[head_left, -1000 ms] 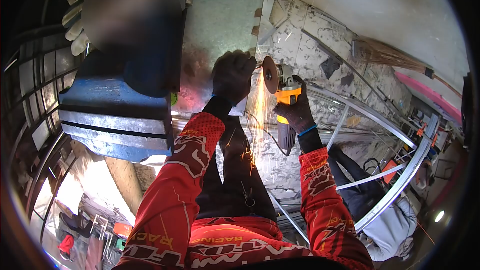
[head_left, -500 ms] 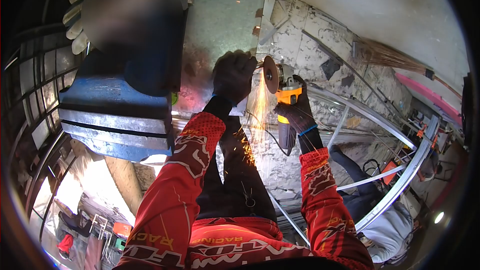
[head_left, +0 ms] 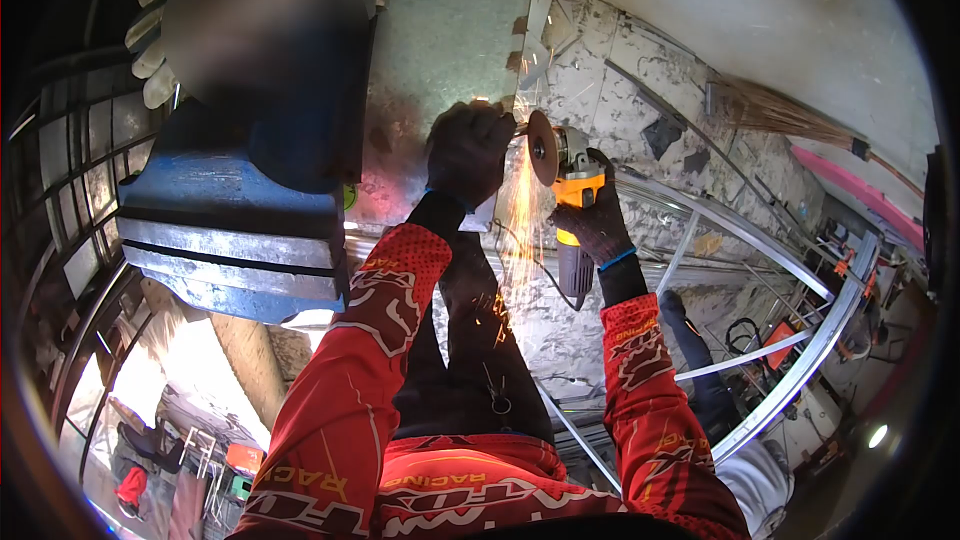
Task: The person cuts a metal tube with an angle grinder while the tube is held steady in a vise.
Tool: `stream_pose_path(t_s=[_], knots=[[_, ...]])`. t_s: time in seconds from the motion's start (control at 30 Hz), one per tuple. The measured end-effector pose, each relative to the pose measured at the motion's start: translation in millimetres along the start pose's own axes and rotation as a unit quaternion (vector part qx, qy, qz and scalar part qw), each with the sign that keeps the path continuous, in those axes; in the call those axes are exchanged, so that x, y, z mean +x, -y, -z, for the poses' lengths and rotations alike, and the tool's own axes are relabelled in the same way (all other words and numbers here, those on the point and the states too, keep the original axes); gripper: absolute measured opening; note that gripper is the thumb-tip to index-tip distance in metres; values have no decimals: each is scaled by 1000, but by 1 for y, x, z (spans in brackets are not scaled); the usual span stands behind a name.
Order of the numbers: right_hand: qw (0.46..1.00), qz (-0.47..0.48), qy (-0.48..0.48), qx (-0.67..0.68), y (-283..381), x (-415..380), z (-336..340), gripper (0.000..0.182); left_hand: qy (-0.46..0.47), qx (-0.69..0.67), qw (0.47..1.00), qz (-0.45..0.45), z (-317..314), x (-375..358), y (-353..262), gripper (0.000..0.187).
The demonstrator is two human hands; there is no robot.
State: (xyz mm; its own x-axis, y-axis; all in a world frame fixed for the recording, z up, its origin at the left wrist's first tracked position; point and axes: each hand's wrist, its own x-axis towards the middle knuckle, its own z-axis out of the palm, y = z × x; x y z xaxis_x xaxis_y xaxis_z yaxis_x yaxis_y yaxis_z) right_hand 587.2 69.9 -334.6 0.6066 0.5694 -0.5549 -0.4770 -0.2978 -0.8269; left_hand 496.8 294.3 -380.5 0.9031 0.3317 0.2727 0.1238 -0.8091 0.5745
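My right hand [head_left: 598,215], in a dark glove, is wrapped round the yellow and grey body of an angle grinder [head_left: 578,188]. The grinder's disc [head_left: 542,148] stands upright facing left, and orange sparks stream down from its left edge. Just left of the disc, my left hand [head_left: 470,155], also in a dark glove, is closed round a small piece whose tip [head_left: 519,129] meets the disc. Most of that piece is hidden by the fingers. Sparks fall close to my dark trouser leg [head_left: 475,315].
A large blue vise [head_left: 235,230] stands at the left, beside a greenish metal sheet [head_left: 450,30]. Metal bars and a curved frame [head_left: 800,380] lie at the right. Another person's leg [head_left: 700,360] shows at the lower right. A cord hangs below the grinder.
The other person at the lower right has shifted downward, partly out of view. The spark stream has changed shape, with more sparks above my left hand. Both hands hold nearly the same place.
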Motion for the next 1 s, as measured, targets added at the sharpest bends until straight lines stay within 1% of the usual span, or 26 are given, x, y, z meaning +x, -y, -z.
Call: stream_pose_path(t_s=[0.07, 0.13, 0.17, 0.23, 0.27, 0.33, 0.47, 0.53, 0.67, 0.73, 0.77, 0.83, 0.87, 0.93, 1.0], knots=[[1000, -10, 3, 2, -1, 0, 3, 102, -6, 0, 1000, -1, 0, 0, 0, 30], [999, -16, 2, -47, -5, 2, 6, 103, -6, 0, 1000, 0, -1, 0, 0, 30], [999, -16, 2, -47, -3, 2, 4, 103, -7, -1, 1000, 1, 0, 0, 0, 30], [999, -36, -6, 5, 1, 2, 0, 103, -3, 1, 1000, 3, 0, 0, -1, 30], [999, -36, -6, 5, 2, 2, -1, 103, 0, 3, 1000, 4, 0, 0, -1, 29], [1000, -12, -5, 14, 2, 2, -3, 104, -2, 1, 1000, 4, 0, 0, -1, 29], [1000, -24, -6, -5, 8, 1, -3, 104, 2, 0, 1000, 2, -1, -1, 1, 29], [1000, 4, 16, 12, 1, 3, 1, 103, 1, -1, 1000, 1, -2, -1, 1, 29], [1000, 2, 6, 15, 2, 3, -2, 101, 4, 3, 1000, 3, -2, -1, 0, 30], [996, -86, -21, 32, 9, 1, -5, 103, 1, 2, 1000, 1, -3, -1, 1, 30], [996, -86, -21, 33, 6, 2, -3, 103, -2, 2, 1000, -2, -3, -1, 1, 30], [1000, 9, 8, 8, -4, 4, 2, 104, -1, 1, 1000, -1, -2, 0, 1, 30], [1000, 9, 8, 9, -4, 4, 1, 104, 0, 1, 1000, -1, -2, 0, 1, 30], [1000, -20, -5, -18, -3, 4, 0, 106, -5, 1, 1000, -1, -2, 0, 1, 30], [1000, -10, -4, -16, -7, 5, 3, 106, -10, 1, 1000, -2, -2, -1, 1, 30]])
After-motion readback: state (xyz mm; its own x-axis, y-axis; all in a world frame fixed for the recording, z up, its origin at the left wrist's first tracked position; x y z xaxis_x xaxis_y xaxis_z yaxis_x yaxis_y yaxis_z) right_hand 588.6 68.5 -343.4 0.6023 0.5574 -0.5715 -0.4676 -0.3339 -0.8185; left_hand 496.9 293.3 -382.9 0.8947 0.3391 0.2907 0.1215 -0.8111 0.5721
